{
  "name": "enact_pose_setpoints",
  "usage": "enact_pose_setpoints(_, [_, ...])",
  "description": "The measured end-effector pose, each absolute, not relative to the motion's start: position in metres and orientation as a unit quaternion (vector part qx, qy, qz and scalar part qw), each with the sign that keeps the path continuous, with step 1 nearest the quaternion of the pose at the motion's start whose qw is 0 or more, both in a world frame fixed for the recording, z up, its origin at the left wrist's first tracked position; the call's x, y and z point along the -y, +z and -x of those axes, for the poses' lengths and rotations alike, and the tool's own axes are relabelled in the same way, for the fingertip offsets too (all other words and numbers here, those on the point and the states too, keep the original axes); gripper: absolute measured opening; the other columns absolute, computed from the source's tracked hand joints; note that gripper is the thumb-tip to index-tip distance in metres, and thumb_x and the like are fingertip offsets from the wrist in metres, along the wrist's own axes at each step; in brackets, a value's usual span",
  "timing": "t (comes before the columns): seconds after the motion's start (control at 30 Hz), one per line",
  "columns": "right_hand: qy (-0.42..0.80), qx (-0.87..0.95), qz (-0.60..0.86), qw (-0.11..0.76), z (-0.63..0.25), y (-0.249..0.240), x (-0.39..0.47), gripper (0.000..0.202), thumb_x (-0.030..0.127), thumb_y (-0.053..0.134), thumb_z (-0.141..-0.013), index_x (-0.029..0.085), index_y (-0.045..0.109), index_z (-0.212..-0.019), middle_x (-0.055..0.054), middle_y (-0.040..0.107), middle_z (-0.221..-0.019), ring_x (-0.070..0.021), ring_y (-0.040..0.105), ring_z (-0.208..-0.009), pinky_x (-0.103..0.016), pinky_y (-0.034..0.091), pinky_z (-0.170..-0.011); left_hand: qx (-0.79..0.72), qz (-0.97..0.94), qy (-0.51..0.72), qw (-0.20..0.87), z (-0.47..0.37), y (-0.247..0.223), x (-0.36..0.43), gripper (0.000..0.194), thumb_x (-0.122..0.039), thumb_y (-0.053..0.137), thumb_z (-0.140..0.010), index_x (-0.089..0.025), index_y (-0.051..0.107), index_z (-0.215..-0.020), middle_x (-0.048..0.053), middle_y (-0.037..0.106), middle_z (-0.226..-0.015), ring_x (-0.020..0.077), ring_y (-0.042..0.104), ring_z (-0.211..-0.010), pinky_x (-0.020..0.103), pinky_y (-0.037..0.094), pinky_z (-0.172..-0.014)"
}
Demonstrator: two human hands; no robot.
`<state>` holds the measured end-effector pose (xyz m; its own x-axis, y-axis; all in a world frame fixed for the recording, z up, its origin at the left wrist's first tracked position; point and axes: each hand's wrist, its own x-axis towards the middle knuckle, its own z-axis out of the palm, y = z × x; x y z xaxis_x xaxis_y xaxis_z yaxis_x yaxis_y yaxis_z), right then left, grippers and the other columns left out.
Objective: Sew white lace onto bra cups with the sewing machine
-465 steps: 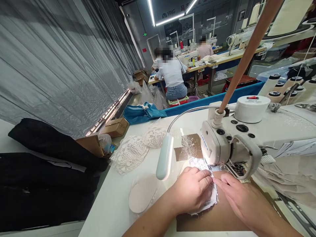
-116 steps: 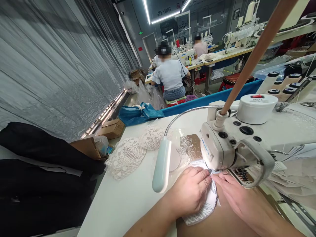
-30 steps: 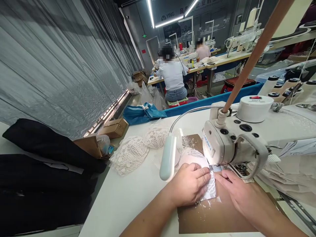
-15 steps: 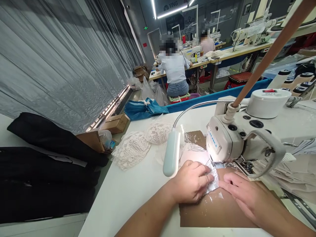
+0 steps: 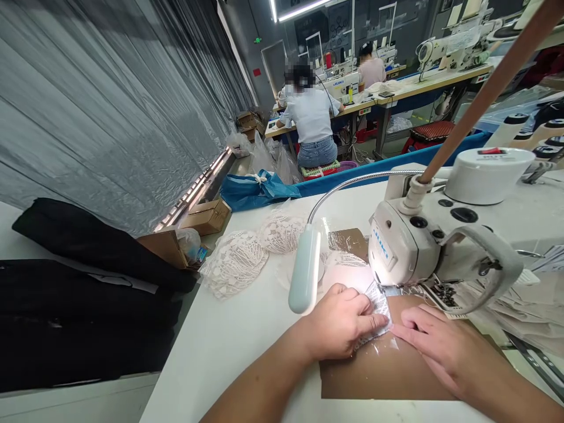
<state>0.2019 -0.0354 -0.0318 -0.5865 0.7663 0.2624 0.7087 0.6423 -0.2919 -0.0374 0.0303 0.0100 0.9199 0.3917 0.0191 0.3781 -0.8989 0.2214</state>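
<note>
White lace fabric (image 5: 378, 299) lies under the needle end of a white sewing machine (image 5: 399, 247), joined to a pale bra cup (image 5: 346, 275). My left hand (image 5: 341, 322) is closed on the lace, its thumb stretched over the near edge. From the other side my right hand (image 5: 434, 341) rests on the brown plate (image 5: 361, 379), fingers curled and pressed together. Its foremost fingertip meets the lace's right corner; what lies beneath those fingers is hidden. The needle itself is hidden too.
Lace bra cups (image 5: 238, 261) lie left of a green-white lamp (image 5: 304, 270) on a bent metal neck. A brown pole (image 5: 489, 97) slants above the machine. Beige fabric pieces (image 5: 524, 294) are piled at right. A co-worker (image 5: 312, 117) sits beyond the blue cloth edge (image 5: 352, 177).
My left thumb has slid right, towards the lace's right corner. The right hand is nearly still. The view has shifted slightly.
</note>
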Motion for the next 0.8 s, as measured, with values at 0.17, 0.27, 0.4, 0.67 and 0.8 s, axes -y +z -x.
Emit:
enact_pose_setpoints(0.17, [0.082, 0.884, 0.421, 0.189, -0.2014, -0.0309, 0.0366, 0.047, 0.001, 0.044, -0.075, 0.027, 0.065, -0.108, -0.001, 0.056, -0.076, -0.0158, 0.052, -0.066, -0.027, 0.036, -0.058, -0.191, -0.976, 0.028, 0.104, 0.0376, 0.0089, -0.0296, 0.031, -0.026, 0.048, -0.094, -0.027, 0.059, -0.124, 0.005, 0.057, -0.097, 0.0177, 0.047, -0.083, 0.034, 0.034, -0.078])
enact_pose_setpoints(0.27, [0.085, 0.879, 0.424, 0.2, -0.2015, -0.0307, 0.0365, 0.045, 0.003, 0.045, -0.077, 0.028, 0.065, -0.108, -0.001, 0.055, -0.074, -0.0154, 0.051, -0.064, -0.027, 0.034, -0.056, -0.189, -0.976, 0.025, 0.101, 0.0377, 0.0083, -0.0297, 0.029, -0.028, 0.047, -0.096, -0.028, 0.06, -0.123, 0.005, 0.057, -0.095, 0.0175, 0.048, -0.083, 0.033, 0.035, -0.078])
enact_pose_setpoints(0.4, [0.102, 0.88, 0.417, 0.203, -0.2026, -0.0301, 0.035, 0.039, 0.007, 0.046, -0.079, 0.028, 0.066, -0.105, -0.001, 0.054, -0.072, -0.015, 0.051, -0.062, -0.026, 0.035, -0.055, -0.191, -0.975, 0.022, 0.11, 0.0379, 0.0083, -0.0299, 0.03, -0.027, 0.049, -0.095, -0.028, 0.062, -0.122, 0.005, 0.058, -0.094, 0.0174, 0.048, -0.082, 0.033, 0.035, -0.078])
enact_pose_setpoints(0.67, [0.114, 0.862, 0.44, 0.227, -0.1982, -0.0242, 0.0364, 0.036, 0.01, 0.041, -0.085, 0.027, 0.065, -0.105, -0.002, 0.057, -0.074, -0.0154, 0.052, -0.062, -0.027, 0.037, -0.056, -0.19, -0.974, 0.026, 0.125, 0.0382, 0.0061, -0.0303, 0.029, -0.025, 0.056, -0.091, -0.029, 0.065, -0.118, 0.003, 0.059, -0.094, 0.0172, 0.05, -0.083, 0.033, 0.036, -0.079])
enact_pose_setpoints(0.8, [0.093, 0.87, 0.435, 0.213, -0.1945, -0.027, 0.0374, 0.04, 0.005, 0.043, -0.08, 0.027, 0.065, -0.106, -0.002, 0.056, -0.074, -0.016, 0.053, -0.064, -0.027, 0.037, -0.057, -0.191, -0.974, 0.039, 0.115, 0.0376, 0.0092, -0.0292, 0.024, -0.027, 0.052, -0.094, -0.027, 0.064, -0.115, 0.005, 0.061, -0.104, 0.0187, 0.053, -0.09, 0.033, 0.038, -0.081])
